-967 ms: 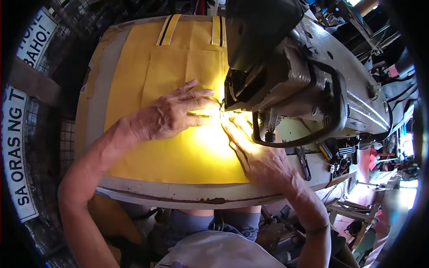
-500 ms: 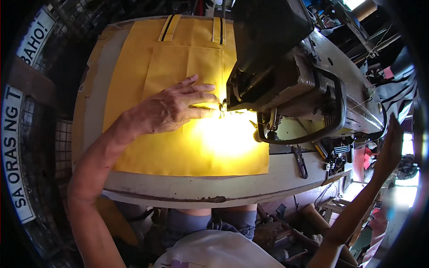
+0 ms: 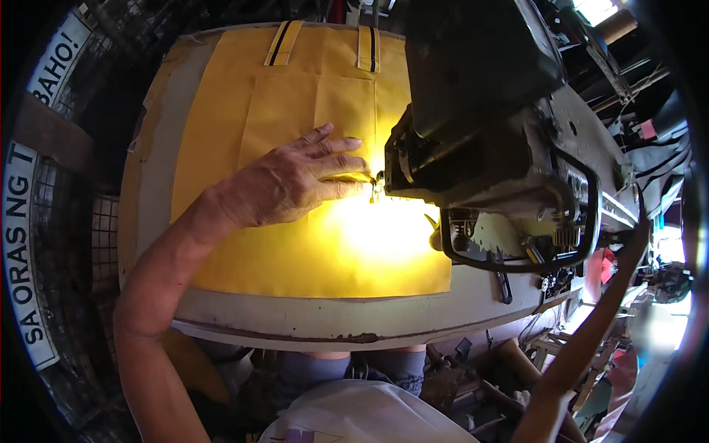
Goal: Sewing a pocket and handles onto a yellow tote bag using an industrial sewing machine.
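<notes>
A large yellow fabric panel (image 3: 295,258) lies flat beneath the sewing machine (image 3: 480,148). My left hand (image 3: 295,173) rests palm down on it, fingers spread, with the fingertips close to the presser foot (image 3: 378,184). Bright lamp light washes out the cloth just below the foot. Two short yellow straps (image 3: 283,43) with a dark stripe lie at the panel's far edge. My right hand (image 3: 638,225) is raised at the far right by the machine's end, seen edge-on and dark. Its fingers are hard to make out, and whether it touches the machine is hidden.
The pale worktable (image 3: 258,314) has a worn, chipped front edge above my lap. A dark hand tool (image 3: 504,286) lies right of the panel, partly behind the machine's black loop-shaped bar (image 3: 517,266). Signs (image 3: 22,251) hang at the left. Clutter fills the right side.
The machine appears farther right and lower in the picture, as the view has shifted. My right hand has moved slightly left and down, nearer the machine's end. My left hand stays on the fabric.
</notes>
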`<state>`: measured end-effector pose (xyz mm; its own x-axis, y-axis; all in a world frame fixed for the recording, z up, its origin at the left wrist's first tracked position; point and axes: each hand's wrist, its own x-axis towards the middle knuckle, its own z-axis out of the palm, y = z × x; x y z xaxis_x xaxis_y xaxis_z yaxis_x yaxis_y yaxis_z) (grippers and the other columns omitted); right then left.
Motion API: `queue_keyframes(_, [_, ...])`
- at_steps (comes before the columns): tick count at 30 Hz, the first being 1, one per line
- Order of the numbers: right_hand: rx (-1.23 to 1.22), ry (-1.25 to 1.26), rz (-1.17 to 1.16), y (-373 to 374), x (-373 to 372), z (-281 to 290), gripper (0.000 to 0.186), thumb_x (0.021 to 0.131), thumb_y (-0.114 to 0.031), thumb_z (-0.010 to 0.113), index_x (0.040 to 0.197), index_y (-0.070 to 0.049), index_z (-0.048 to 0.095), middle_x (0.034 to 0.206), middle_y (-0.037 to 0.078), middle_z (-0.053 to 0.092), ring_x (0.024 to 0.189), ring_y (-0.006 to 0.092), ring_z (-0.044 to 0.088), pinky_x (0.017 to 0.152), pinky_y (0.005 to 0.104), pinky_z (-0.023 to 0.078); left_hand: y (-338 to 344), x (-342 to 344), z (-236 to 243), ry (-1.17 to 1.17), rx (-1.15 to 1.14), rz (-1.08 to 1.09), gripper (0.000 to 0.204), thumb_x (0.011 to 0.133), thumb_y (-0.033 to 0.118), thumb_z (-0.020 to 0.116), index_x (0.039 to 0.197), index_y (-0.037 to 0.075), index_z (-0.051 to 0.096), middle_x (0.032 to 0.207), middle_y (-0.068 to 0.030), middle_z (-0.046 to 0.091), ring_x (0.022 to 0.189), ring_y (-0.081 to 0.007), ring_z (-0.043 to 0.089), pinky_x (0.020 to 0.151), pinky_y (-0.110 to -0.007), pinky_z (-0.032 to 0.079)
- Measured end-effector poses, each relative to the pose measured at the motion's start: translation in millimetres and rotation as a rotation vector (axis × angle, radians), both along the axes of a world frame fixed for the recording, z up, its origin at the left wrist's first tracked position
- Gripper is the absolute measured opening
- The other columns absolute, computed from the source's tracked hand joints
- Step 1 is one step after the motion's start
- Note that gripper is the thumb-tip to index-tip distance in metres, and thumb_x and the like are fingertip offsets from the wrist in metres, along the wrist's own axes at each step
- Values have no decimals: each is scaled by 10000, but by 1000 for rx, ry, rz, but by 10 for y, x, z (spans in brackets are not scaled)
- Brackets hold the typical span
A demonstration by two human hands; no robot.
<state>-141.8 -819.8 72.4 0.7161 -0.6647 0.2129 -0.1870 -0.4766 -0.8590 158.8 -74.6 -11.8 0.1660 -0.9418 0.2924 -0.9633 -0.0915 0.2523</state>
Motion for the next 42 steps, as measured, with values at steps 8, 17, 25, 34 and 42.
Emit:
queue_keyframes(8, [-938, -87, -588, 1127, 84, -893, 545, 1039, -418, 441, 1373, 9, 502, 1310, 294, 533, 1146, 457, 553, 1000, 521, 434, -31, -28, -111, 28, -28, 8, 363, 815, 13, 661, 1166, 85, 718, 1333, -59, 611, 1385, -278, 464, 1224, -503, 283])
queue_keyframes(17, [-761, -295, -350, 2882, 133, -813, 377, 1003, -151, 576, 1349, -7, 536, 1334, 171, 591, 1197, 315, 587, 1011, 438, 465, -371, -1233, -271, -55, -128, 812, 393, 884, 73, 529, 1256, 1, 634, 1401, -116, 529, 1391, -350, 420, 1187, -589, 229])
queue_keyframes(25, [-697, 94, 59, 4331, -78, -1123, 231, 894, -18, 640, 1115, -40, 704, 1111, 122, 641, 1040, 323, 578, 917, 437, 469, -1107, -1880, -334, -177, -85, 1192, 481, 848, 97, 572, 1278, -118, 550, 1427, -263, 465, 1395, -500, 367, 1159, -665, 197])
queue_keyframes(34, [-746, -115, 240, 4954, -49, -961, 346, 802, -3, 653, 1145, -48, 676, 1200, 138, 596, 1103, 352, 564, 953, 459, 469, -896, -1831, -390, -82, -141, 1053, 521, 827, 48, 560, 1291, -179, 503, 1437, -291, 440, 1411, -523, 327, 1154, -673, 191])
queue_keyframes(42, [-542, -172, 678, 5388, 155, -946, 268, 804, 26, 698, 1066, -31, 698, 1059, 120, 663, 993, 327, 625, 858, 415, 533, -296, -1636, -220, -64, -59, 619, 502, 793, -48, 556, 1288, 17, 603, 1399, -182, 510, 1391, -403, 376, 1165, -519, 287])
